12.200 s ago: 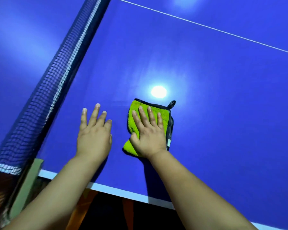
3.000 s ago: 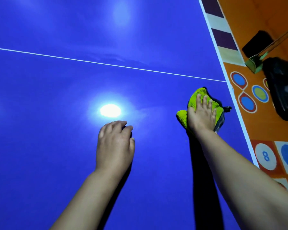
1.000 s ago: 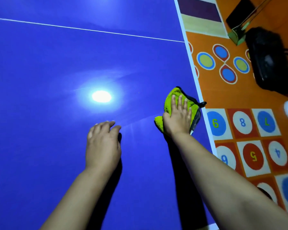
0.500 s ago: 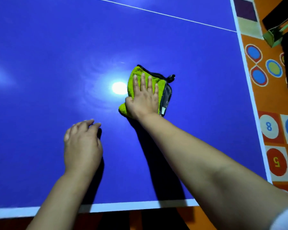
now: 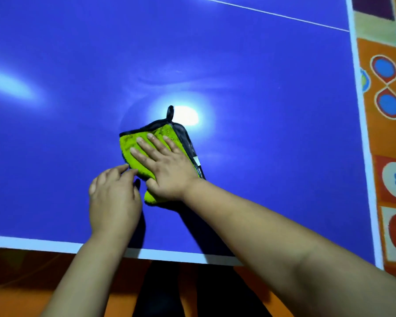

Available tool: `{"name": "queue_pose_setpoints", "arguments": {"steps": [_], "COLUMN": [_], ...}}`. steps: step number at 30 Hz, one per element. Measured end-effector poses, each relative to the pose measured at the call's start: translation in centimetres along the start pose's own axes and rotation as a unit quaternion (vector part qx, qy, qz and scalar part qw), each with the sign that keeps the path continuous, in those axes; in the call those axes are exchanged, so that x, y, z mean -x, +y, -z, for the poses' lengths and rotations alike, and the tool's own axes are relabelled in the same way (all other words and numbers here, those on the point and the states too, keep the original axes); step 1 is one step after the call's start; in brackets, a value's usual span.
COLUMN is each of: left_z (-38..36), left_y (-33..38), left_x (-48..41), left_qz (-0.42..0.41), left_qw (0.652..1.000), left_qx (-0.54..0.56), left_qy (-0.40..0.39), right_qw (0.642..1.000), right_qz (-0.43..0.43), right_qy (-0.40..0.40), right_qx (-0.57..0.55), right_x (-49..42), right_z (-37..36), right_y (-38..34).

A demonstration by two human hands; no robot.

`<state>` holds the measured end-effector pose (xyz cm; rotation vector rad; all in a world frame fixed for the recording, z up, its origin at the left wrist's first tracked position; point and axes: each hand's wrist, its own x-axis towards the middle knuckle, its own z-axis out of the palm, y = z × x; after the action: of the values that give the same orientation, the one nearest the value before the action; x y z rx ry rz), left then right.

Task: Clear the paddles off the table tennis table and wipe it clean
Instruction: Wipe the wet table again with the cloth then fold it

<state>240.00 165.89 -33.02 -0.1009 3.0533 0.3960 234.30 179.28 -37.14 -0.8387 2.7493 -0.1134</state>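
The left hand (image 5: 113, 197) rests on the big flat blue table tennis table (image 5: 272, 99). Its fingers are loosely bent and hold nothing, and their tips are just beside the cloth. The right hand (image 5: 169, 170) lies flat with straight fingers, and the fuzzy green cloth with a dark edge (image 5: 159, 130) is pressed under them. No paddles show, so that part looks done. The wiping looks part way through. I count two hands, one cloth and one table.

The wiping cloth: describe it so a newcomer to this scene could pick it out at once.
On the blue table tennis table, look towards its near white edge, just below the bright light reflection. The right hand presses flat on the cloth there. It is the only lime-green thing on the table, with dark trim and a small black loop.
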Motion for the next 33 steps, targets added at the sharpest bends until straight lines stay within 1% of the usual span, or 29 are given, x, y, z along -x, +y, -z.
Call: {"name": "queue_pose_setpoints", "arguments": {"steps": [3, 7, 12, 17, 20, 23, 26, 29, 33], "left_z": [-1.2, -3.4, -6.5, -8.8, -9.4, -9.6, -9.2, -8.6, -7.3], "left_y": [4.6, 11.4, 19.8, 26.7, 29.5, 30.9, 31.3, 30.4, 27.3], "left_x": [0.4, 0.6, 0.7, 0.6, 0.9, 1.4, 2.2, 2.9, 3.4], "left_qz": [-0.015, -0.044, -0.085, -0.146, -0.176, -0.206, -0.219, -0.225, -0.226], "left_qw": [1.000, 0.999, 0.994, 0.986, 0.981, 0.974, 0.971, 0.969, 0.968], "left_qx": [0.006, 0.021, 0.036, 0.039, 0.041, 0.037, 0.037, 0.044, 0.045], "left_qy": [-0.009, -0.025, -0.055, -0.065, -0.074, -0.081, -0.091, -0.096, -0.097], "right_qw": [1.000, 0.998, 0.986, 0.957, 0.935, 0.917, 0.896, 0.874, 0.843], "right_qz": [0.004, -0.048, -0.155, -0.270, -0.334, -0.380, -0.424, -0.469, -0.526], "right_qy": [0.006, 0.026, 0.051, 0.090, 0.099, 0.101, 0.102, 0.102, 0.081], "right_qx": [-0.023, -0.035, -0.040, -0.050, -0.062, -0.074, -0.080, -0.076, -0.081], "right_x": [3.9, 8.8, 14.1, 19.1, 22.1, 24.7, 26.8, 28.3, 28.8], "right_z": [-0.4, -0.6, -0.3, 0.0, -0.1, -0.5, -1.1, -1.8, -2.1], "right_y": [4.3, 11.5, 21.3, 30.4, 34.2, 35.4, 34.5, 32.2, 27.6]}}
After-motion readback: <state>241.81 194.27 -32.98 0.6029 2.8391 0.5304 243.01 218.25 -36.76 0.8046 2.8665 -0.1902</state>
